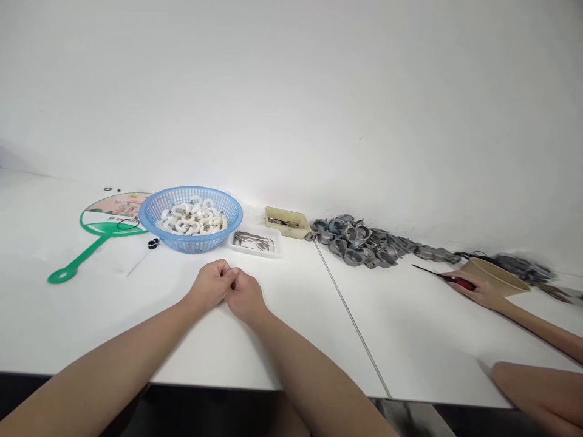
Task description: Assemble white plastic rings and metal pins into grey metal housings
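- One curled left hand (211,286) touches my curled right hand (246,296).
- One o'clock: white tray (260,253); its thin metal pieces (255,241) look stiff, slippery; pinch mid-length.
- Eleven o'clock: blue basket (194,245), probably light; grip opposite rims.

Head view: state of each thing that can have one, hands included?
Left hand: closed, against the right
Right hand: closed, against the left
Basket: upright, loaded with white rings
Tray: open, thin strips inside
Bin: open, contents unclear
Gray parts: loosely heaped
Fan: flat, partly hidden by basket
Screwdriver: in another person's hand
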### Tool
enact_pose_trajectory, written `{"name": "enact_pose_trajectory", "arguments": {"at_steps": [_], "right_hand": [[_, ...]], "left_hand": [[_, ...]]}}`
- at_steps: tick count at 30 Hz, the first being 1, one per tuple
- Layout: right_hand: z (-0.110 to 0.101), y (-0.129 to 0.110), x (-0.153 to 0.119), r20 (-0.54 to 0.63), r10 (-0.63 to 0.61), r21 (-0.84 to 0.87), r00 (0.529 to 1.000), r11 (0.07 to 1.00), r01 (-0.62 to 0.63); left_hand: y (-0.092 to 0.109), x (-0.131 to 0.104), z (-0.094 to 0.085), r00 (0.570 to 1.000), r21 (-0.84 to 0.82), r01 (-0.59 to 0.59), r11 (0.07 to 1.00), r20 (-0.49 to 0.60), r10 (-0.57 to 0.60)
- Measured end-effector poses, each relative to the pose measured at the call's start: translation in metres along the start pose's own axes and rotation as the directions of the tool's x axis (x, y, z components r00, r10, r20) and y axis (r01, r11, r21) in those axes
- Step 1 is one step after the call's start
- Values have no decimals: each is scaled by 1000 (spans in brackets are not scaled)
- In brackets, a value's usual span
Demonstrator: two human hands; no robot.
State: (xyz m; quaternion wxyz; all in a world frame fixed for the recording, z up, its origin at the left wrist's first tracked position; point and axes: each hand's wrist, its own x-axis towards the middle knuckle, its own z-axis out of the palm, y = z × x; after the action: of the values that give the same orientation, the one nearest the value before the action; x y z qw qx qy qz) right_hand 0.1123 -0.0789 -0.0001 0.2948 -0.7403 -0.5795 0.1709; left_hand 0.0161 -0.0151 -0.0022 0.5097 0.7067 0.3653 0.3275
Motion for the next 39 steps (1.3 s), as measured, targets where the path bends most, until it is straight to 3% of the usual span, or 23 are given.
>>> {"name": "enact_pose_trajectory", "arguments": {"at_steps": [7, 14, 23, 31, 39], "right_hand": [[0, -2, -2, 22, -25, -86, 999, 996, 26], [-1, -4, -3, 30, -23, -139, 999, 990, 27], [-1, -1, 1, 56, -49, -76, 997, 996, 54], [-5, -2, 1, 41, -24, -9, 999, 1000, 24], [-3, -3, 4, 22, -40, -40, 999, 998, 41]], "left_hand": [[-3, 0, 2, 997, -219, 73, 973, 19, -70], [-9, 2, 3, 1000, -120, 8, 993, -13, -10], [-1, -2, 1, 1000, -70, -10, 998, -1, 10], [-6, 3, 2, 997, -13, -67, 998, -27, 66], [-6, 4, -1, 996, 28, -82, 996, -31, 83]]}}
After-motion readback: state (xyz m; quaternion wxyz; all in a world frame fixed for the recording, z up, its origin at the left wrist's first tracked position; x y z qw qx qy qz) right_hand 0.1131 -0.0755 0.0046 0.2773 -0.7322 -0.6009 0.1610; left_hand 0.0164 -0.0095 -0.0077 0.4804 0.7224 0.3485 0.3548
